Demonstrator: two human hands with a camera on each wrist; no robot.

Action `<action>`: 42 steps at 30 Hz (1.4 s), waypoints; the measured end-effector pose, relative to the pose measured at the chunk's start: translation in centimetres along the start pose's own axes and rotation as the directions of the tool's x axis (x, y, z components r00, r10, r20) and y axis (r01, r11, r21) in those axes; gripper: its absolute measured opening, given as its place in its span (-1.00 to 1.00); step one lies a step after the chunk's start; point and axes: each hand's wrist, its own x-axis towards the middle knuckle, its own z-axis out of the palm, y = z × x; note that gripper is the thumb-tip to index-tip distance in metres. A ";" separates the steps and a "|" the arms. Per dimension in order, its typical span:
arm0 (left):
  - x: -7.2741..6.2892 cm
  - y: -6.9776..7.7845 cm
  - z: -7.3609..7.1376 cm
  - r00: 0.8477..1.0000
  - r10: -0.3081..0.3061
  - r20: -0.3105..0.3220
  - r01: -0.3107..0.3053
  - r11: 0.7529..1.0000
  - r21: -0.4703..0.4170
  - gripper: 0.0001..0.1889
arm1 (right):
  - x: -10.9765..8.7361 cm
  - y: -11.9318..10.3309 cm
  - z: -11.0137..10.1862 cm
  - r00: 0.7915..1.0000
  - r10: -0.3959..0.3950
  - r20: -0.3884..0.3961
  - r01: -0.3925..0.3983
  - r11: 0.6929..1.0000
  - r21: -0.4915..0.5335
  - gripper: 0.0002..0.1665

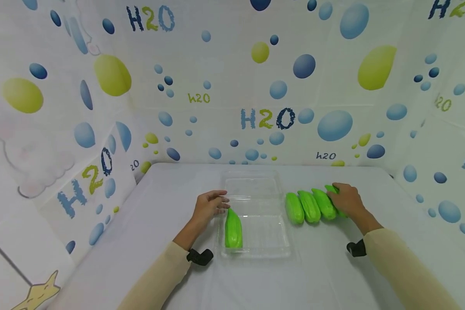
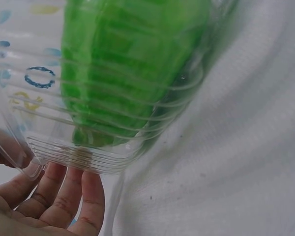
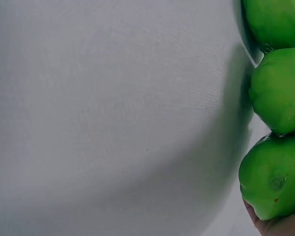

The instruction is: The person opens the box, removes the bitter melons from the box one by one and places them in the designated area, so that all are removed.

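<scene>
A clear plastic box point(image 1: 263, 232) lies with its lid opened away toward the back. Inside, at its left side, sits one long, glossy green gourd-like vegetable point(image 1: 234, 230) with a pointed end, which the left wrist view shows large through the ribbed wall. At the box's left back corner my left hand point(image 1: 209, 206) holds the rim, fingers against the outer wall point(image 2: 83, 164). To the right of the box several similar green vegetables point(image 1: 310, 206) lie side by side. My right hand point(image 1: 348, 200) grips the rightmost green vegetable point(image 3: 273, 177), covering much of it.
A white cloth point(image 1: 170, 185) covers the table. The opened lid point(image 1: 249, 183) lies behind the box. A curtain point(image 1: 224, 64) printed with blue and green drops hangs at the back and sides. Each wrist carries a black strap camera point(image 1: 200, 257).
</scene>
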 end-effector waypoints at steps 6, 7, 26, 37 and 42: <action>0.0 0.0 0.1 1.000 0.011 0.003 -0.011 1.000 -0.004 -0.63 | 0.0 -0.2 -0.2 0.999 0.028 0.021 -0.027 0.999 -0.023 -0.23; 0.0 0.0 0.1 1.000 0.015 0.003 -0.015 1.000 -0.004 -0.63 | 0.0 -0.2 -0.2 0.999 0.033 0.023 -0.032 0.999 -0.023 -0.23; 0.2 0.0 0.0 1.000 0.014 0.005 -0.014 1.000 -0.010 -0.63 | 0.2 0.1 -0.3 0.997 0.060 0.048 -0.061 0.998 0.020 -0.16; 0.0 0.0 0.0 1.000 0.013 0.001 -0.013 1.000 0.003 -0.64 | -0.4 -0.5 -0.7 0.991 0.123 0.051 -0.124 0.992 0.020 -0.11; 0.0 0.0 0.0 1.000 0.008 -0.004 -0.008 1.000 0.004 -0.64 | -0.5 -0.6 -0.4 0.991 0.131 0.002 -0.131 0.991 -0.014 -0.10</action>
